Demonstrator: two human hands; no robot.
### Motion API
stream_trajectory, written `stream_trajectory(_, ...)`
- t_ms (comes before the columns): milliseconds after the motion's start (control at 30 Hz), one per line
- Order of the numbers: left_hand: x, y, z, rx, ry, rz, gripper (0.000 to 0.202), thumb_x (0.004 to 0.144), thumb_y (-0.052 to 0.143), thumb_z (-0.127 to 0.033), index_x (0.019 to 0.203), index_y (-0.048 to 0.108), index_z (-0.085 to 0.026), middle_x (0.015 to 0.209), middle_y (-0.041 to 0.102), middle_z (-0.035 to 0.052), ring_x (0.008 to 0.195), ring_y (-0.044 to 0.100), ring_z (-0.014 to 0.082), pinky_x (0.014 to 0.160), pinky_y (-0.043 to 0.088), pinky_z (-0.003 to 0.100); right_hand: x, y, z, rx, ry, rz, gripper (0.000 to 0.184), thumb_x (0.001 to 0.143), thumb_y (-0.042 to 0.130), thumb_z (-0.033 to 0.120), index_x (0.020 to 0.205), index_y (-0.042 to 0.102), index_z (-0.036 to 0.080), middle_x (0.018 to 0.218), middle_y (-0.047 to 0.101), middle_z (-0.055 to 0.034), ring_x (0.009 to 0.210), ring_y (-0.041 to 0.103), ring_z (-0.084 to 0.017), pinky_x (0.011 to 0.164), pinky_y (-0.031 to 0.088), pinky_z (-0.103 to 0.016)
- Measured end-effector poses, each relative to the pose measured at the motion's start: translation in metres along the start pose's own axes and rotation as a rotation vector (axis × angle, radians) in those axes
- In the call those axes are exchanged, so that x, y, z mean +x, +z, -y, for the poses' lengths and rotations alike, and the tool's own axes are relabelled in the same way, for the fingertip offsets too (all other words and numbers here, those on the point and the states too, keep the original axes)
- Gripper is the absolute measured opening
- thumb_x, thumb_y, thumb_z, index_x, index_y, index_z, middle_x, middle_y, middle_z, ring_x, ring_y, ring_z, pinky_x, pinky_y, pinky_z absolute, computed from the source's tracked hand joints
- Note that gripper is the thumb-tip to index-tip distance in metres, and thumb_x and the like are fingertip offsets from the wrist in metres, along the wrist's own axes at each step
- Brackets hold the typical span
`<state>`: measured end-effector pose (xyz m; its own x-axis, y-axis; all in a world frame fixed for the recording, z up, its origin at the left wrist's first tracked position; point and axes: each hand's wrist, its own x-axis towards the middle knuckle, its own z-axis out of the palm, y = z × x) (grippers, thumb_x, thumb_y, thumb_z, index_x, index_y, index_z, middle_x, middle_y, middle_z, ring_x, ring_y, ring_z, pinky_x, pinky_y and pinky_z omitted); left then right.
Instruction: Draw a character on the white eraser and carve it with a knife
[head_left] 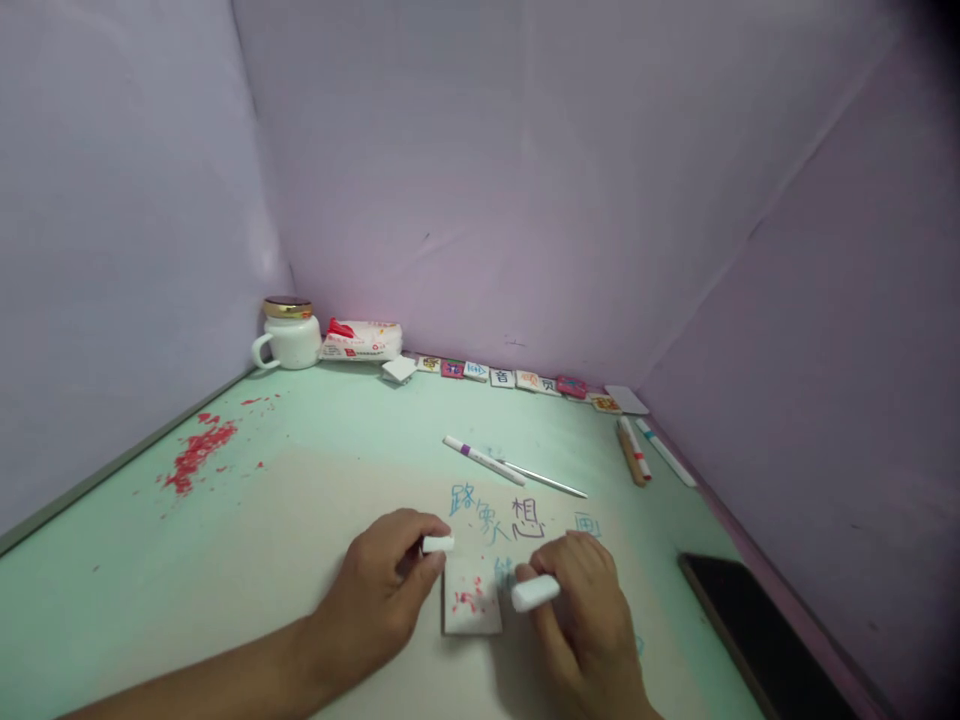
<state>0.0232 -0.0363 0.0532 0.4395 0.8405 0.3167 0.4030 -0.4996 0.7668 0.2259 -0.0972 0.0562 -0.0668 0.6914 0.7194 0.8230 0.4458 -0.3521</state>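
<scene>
My left hand (379, 590) pinches a small white cap or piece (438, 544) between thumb and fingers. My right hand (589, 615) is closed round a white marker (535, 592), its end pointing left. Between the hands a small white square tile (471, 598) with red marks lies flat on the pale green table (300, 500). Blue and black handwritten characters (499, 515) sit on the tabletop just beyond the tile.
A purple-banded pen (482, 460) and a thin rod (546, 481) lie beyond the writing. More markers (645, 450) rest at right. Small picture tiles (517, 379) line the back wall. A white jar (288, 335), tissue pack (361, 340), red paint smear (199, 455), black phone (757, 640).
</scene>
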Motion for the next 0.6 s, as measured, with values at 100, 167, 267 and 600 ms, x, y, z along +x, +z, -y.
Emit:
stream_trajectory(100, 0.011, -0.004, 0.007, 0.073, -0.037, -0.066, 0.023, 0.086, 0.044, -0.029, 0.095, 0.063, -0.019, 0.088, 0.066, 0.006, 0.076, 0.06, 0.0187, 0.069, 0.05, 0.033, -0.005, 0.004, 0.0, 0.089, 0.089, -0.097, 0.008, 0.085, 0.05, 0.017, 0.086, 0.056, 0.022, 0.085, 0.051, -0.0036, 0.081, 0.05, -0.02, 0.076, 0.036, -0.037)
stream_trajectory(167, 0.02, -0.009, 0.012, 0.087, -0.062, -0.11, 0.026, 0.086, 0.044, -0.029, 0.097, 0.065, -0.019, 0.092, 0.067, 0.0065, 0.081, 0.061, 0.0195, 0.072, 0.05, 0.034, -0.009, 0.007, 0.001, 0.13, 0.165, -0.195, 0.011, 0.087, 0.051, 0.026, 0.09, 0.062, 0.023, 0.089, 0.048, -0.0045, 0.083, 0.049, -0.021, 0.072, 0.037, -0.035)
stream_trajectory(267, 0.031, -0.016, 0.019, 0.071, -0.155, -0.144, 0.029, 0.085, 0.045, -0.03, 0.1, 0.066, -0.019, 0.095, 0.068, 0.0063, 0.084, 0.062, 0.0195, 0.075, 0.05, 0.034, -0.013, 0.012, 0.005, 0.167, 0.215, -0.321, 0.016, 0.088, 0.054, 0.035, 0.094, 0.065, 0.025, 0.086, 0.046, -0.0033, 0.075, 0.048, -0.02, 0.064, 0.035, -0.033)
stream_trajectory(600, 0.034, -0.016, 0.026, 0.139, -0.135, -0.147, 0.032, 0.082, 0.044, -0.028, 0.098, 0.071, -0.019, 0.094, 0.072, 0.0064, 0.086, 0.066, 0.0216, 0.08, 0.052, 0.038, -0.008, 0.018, 0.002, 0.225, 0.337, -0.393, 0.019, 0.083, 0.062, 0.041, 0.076, 0.073, 0.028, 0.092, 0.052, -0.0078, 0.077, 0.056, -0.021, 0.064, 0.045, -0.034)
